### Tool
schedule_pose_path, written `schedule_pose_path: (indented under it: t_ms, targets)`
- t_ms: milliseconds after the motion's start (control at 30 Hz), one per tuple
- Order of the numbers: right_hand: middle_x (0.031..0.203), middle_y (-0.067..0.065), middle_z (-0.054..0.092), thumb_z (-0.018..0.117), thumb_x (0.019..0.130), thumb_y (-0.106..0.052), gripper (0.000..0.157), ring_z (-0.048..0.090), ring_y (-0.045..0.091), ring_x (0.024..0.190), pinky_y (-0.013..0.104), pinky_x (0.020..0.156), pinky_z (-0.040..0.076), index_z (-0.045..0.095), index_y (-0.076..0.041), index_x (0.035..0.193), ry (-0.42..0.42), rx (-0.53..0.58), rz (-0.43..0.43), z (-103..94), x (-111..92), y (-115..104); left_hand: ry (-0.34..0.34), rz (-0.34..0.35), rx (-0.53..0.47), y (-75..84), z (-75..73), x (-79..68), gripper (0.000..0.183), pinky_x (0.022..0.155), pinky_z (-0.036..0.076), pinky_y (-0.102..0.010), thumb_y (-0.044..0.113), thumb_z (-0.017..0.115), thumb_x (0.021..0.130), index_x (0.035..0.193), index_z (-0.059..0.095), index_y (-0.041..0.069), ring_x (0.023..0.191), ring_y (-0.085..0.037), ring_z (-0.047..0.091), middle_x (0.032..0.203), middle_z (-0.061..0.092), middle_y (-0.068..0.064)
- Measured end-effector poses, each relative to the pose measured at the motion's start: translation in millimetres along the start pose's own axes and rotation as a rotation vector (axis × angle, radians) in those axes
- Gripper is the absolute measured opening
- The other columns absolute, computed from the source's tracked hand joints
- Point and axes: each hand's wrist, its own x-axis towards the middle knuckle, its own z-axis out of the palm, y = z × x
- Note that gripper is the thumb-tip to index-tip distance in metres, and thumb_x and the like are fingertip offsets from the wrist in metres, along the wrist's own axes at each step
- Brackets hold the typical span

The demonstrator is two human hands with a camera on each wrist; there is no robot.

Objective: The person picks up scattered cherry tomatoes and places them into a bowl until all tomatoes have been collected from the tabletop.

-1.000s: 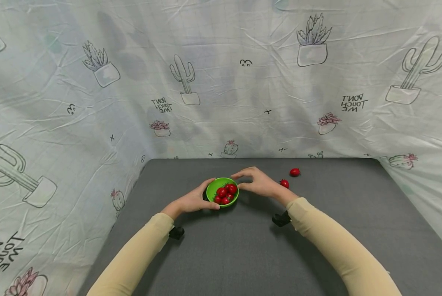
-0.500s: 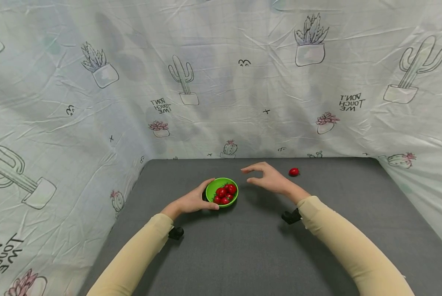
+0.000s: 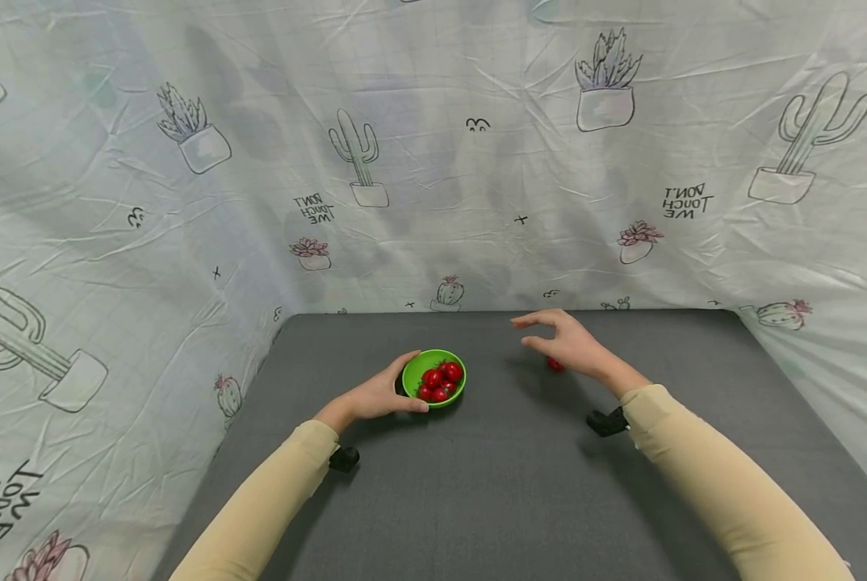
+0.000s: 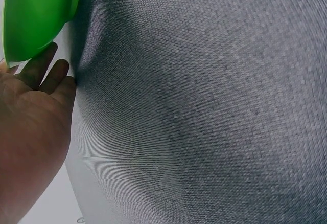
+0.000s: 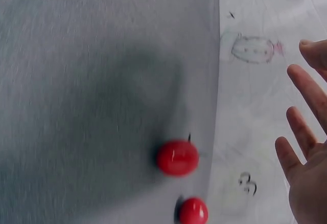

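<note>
My left hand (image 3: 377,393) grips the side of a green bowl (image 3: 413,373), its thumb and fingers spread round the wall. The left wrist view shows fingertips against the underside of the bowl (image 4: 38,14). Several small red tomatoes (image 3: 441,378) with green stems lie inside. Over the table to the right, my right hand (image 3: 570,343) hovers with fingers and thumb apart, holding nothing. Part of a tomato (image 3: 554,364) shows just below it in the head view. From the right wrist, two tomatoes appear on the table, a nearer one (image 5: 178,157) and another (image 5: 193,211) beyond.
The dark grey table (image 3: 433,500) ends at the back against a pale curtain (image 3: 419,161) printed with cactus drawings. The curtain also hangs along both sides. A black wrist device (image 3: 608,421) sits under the right sleeve, another (image 3: 344,459) under the left.
My right hand has moved away from the bowl, to the right and slightly back, and now covers one of the loose tomatoes in the head view. The left hand and bowl stay put.
</note>
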Motion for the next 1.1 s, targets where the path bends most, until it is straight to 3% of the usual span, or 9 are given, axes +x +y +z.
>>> schedule_pose_path:
  t_ms: [267,433,733,1100]
  targets:
    - [0.142,0.006,0.057,0.065,0.103,-0.033,0.042,0.035,0.033,0.142,0.061,0.105,0.038,0.061,-0.02,0.143,0.076,-0.048,0.029,-25.4,-14,18,-0.001,0.006,0.0,-0.6,-0.1,-0.7,0.108,0.116,0.027,-0.057,0.05,0.082,0.085,0.166,0.016,0.022,0.149,-0.027,0.027,0.166,0.023,-0.007]
    - [0.142,0.01,0.058,0.065,0.103,-0.028,0.041,0.038,0.035,0.141,0.063,0.109,0.031,0.062,-0.016,0.142,0.115,-0.05,0.06,-36.1,-19,31,0.002,-0.005,0.004,-0.4,-0.5,-1.0,0.108,0.116,0.026,-0.057,0.05,0.082,0.085,0.166,0.016,0.024,0.15,-0.028,0.026,0.166,0.022,-0.007]
    - [0.138,0.017,0.062,0.066,0.103,-0.021,0.039,0.045,0.039,0.136,0.064,0.108,0.033,0.064,-0.01,0.14,0.154,-0.094,0.05,-47.0,-24,42,-0.001,-0.001,-0.002,0.5,-0.3,-0.9,0.108,0.116,0.026,-0.057,0.05,0.082,0.085,0.166,0.016,0.022,0.15,-0.028,0.027,0.166,0.022,-0.007]
    - [0.145,0.021,0.055,0.062,0.104,-0.019,0.042,0.04,0.042,0.14,0.065,0.107,0.034,0.058,-0.004,0.144,0.149,-0.115,0.129,-52.3,-28,62,-0.002,-0.007,-0.023,1.3,-0.6,-0.8,0.108,0.116,0.025,-0.058,0.05,0.083,0.085,0.166,0.016,0.024,0.151,-0.028,0.025,0.167,0.021,-0.007]
